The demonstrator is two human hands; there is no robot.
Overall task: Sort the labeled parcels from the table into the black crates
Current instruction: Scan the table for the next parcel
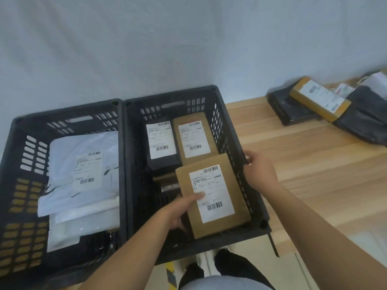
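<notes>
Two black crates stand side by side. In the right crate [236, 130] my left hand [180, 210] grips a brown labeled box [211, 227] by its left edge, thumb on the label. My right hand [259, 170] holds that crate's right rim. Behind the box lie a black labeled parcel [161, 141] and another brown labeled box [194, 141]. The left crate [18, 164] holds a white labeled mailer bag [83, 170] on top of other pale bags.
The wooden table [303, 164] lies to the right of the crates. At its far right corner sit a brown labeled box [320, 99] across black bags [364, 118]. A pale wall stands behind. My legs and shoes show below.
</notes>
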